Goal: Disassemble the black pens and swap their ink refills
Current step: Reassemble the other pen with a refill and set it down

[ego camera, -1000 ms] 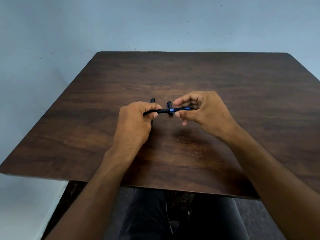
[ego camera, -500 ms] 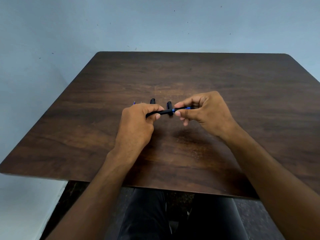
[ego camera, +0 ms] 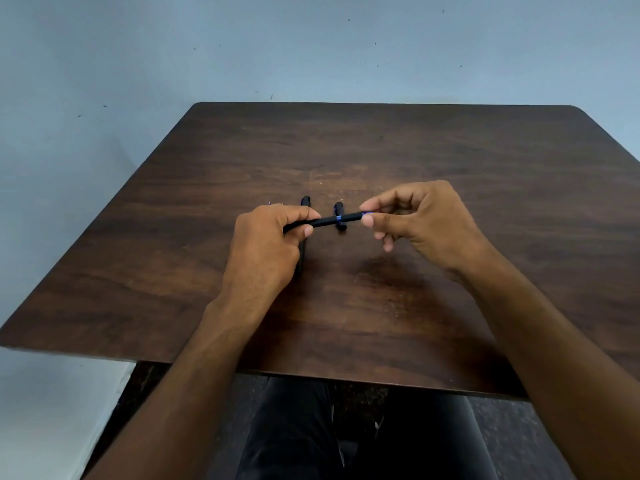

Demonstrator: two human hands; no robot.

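Hands above dark wooden table point(ego camera: 450, 161): left hand point(ego camera: 266, 244) grips slim black plastic pen point(ego camera: 325, 221); right hand point(ego camera: 415, 220) pinches tip, now pulled further out, prob. separating.

The right hand point(ego camera: 420, 223) has slid toward 3 o'clock along the black pen point(ego camera: 329, 221), now pinching only its blue-ringed tip.

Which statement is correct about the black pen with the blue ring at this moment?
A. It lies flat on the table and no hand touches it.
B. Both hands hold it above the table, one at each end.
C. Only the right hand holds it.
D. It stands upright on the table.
B: the left hand grips one end of the black pen and the right hand pinches the other end, above the table.
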